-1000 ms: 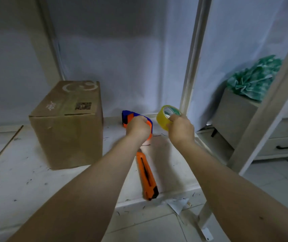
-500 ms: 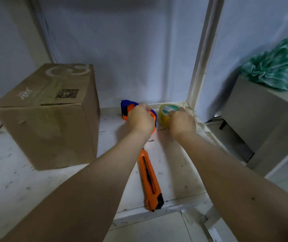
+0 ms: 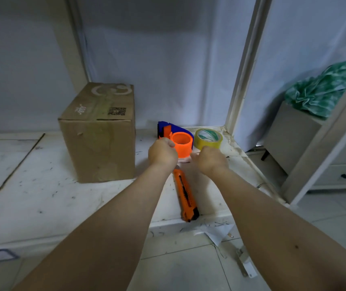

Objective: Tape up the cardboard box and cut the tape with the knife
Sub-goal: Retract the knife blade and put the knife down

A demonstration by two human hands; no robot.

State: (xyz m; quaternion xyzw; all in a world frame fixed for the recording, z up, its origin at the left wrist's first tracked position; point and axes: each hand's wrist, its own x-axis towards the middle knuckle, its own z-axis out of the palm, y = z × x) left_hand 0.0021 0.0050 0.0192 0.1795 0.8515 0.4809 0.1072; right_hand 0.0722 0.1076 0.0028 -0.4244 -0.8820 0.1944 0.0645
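Note:
A closed cardboard box (image 3: 100, 131) stands on the white platform, left of my hands. My left hand (image 3: 162, 153) is closed against the left side of an orange-and-blue tape dispenser (image 3: 181, 143) that rests on the platform. A yellow tape roll (image 3: 208, 138) lies flat just right of the dispenser, with no hand on it. My right hand (image 3: 209, 159) hovers in front of the roll, fingers curled and holding nothing. An orange utility knife (image 3: 185, 198) lies lengthwise between my forearms, its far end hidden under my hands.
The platform (image 3: 41, 196) ends in a front edge near me, with tiled floor below. A white post (image 3: 243, 66) rises behind the roll. At the right stand a grey cabinet with green cloth (image 3: 319, 91) and a drawer unit (image 3: 344, 164). Paper scraps (image 3: 216, 232) lie on the floor.
My right hand has set the yellow roll down flat beside the dispenser and let go, pulling back toward me. My left hand has stayed on the dispenser.

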